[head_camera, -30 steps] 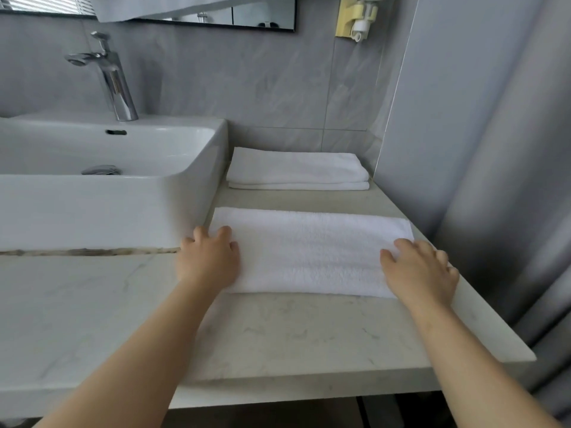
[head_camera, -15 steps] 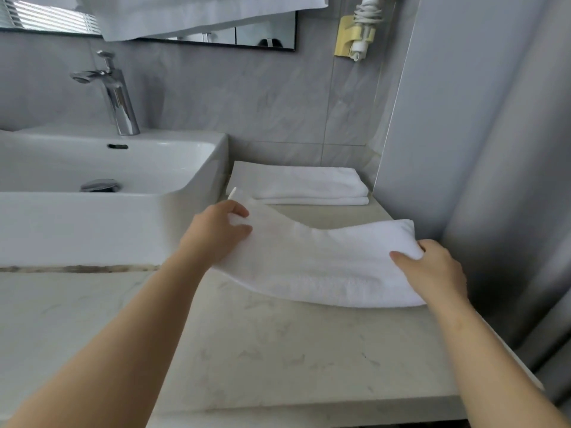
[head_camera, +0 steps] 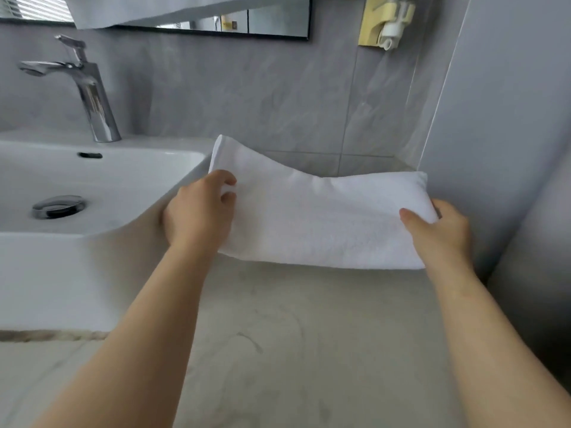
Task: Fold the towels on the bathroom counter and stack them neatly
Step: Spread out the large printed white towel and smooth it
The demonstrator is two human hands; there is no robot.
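Above the marble counter, a folded white towel hangs in the air between two bare hands, clear of the stone below it. It is a thick, layered rectangle, lying roughly flat but sagging through its middle, with its far left corner standing up higher than the rest and its right end rounded where the fold turns.

At the towel's left end the left hand grips it, thumb on the upper face and the curled fingers going underneath. At the right end the right hand holds it the same way, its thumb pressed on top near the edge and its fingers wrapped round the end, mostly hidden behind the cloth. Both forearms reach in from the bottom of the view.

Whatever lies on the counter behind the raised towel is hidden by it.

To the left stands a white rectangular sink, its right wall just beside the left hand. A round chrome drain sits in its basin and an overflow slot shows on the back wall. A tall chrome faucet rises from the rear ledge of the sink, spout pointing left.

Grey tiled wall fills the background. A black-framed mirror runs along the top, with pale cloth draped over its upper left part. A yellowish wall holder with a white fitting is fixed at the upper right. A grey panel closes off the right side.
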